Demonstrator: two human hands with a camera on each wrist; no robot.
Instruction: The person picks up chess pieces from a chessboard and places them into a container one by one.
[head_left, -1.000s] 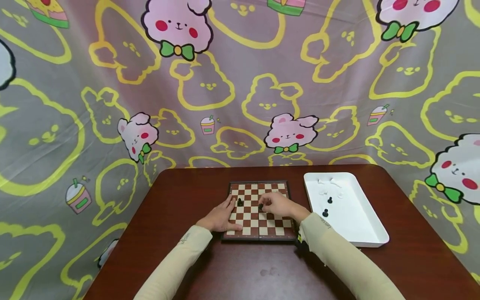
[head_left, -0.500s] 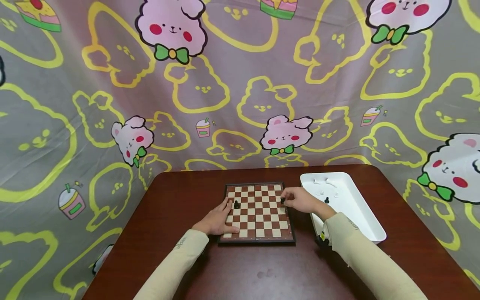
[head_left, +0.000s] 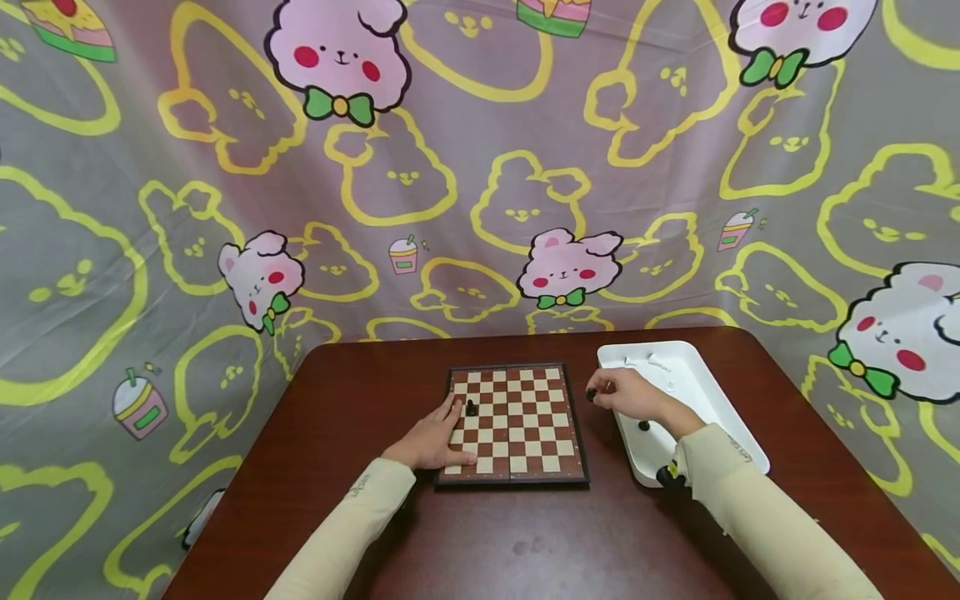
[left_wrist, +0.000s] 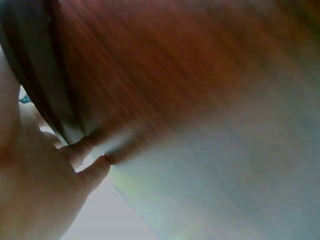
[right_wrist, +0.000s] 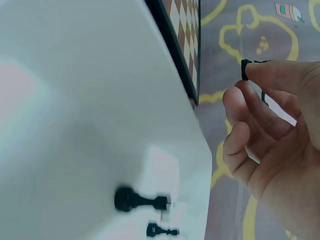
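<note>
A red-and-cream chessboard (head_left: 510,479) with a dark rim lies unfolded on the table. My left hand (head_left: 431,439) rests on its left side, fingers extended; in the left wrist view that hand (left_wrist: 45,170) reaches over the dark board edge (left_wrist: 47,70). Just right of those fingertips a small black chess piece (head_left: 471,408) stands on the board. Between thumb and fingers my right hand (head_left: 633,395) pinches another black chess piece (head_left: 592,394), held off the board's right edge beside the white tray (head_left: 720,408). Fingers cover most of the held piece (right_wrist: 245,69), so its kind cannot be told.
Inside the tray, the right wrist view has a larger black chess piece (right_wrist: 142,199) and a smaller one (right_wrist: 161,230). Several white pieces (head_left: 654,361) lie toward the tray's far end. A patterned curtain (head_left: 480,208) hangs behind the brown table (head_left: 375,375).
With the black piece in its grip, my right hand has moved right from the board's middle, past its right edge, to the tray's left side. The left hand stays on the board.
</note>
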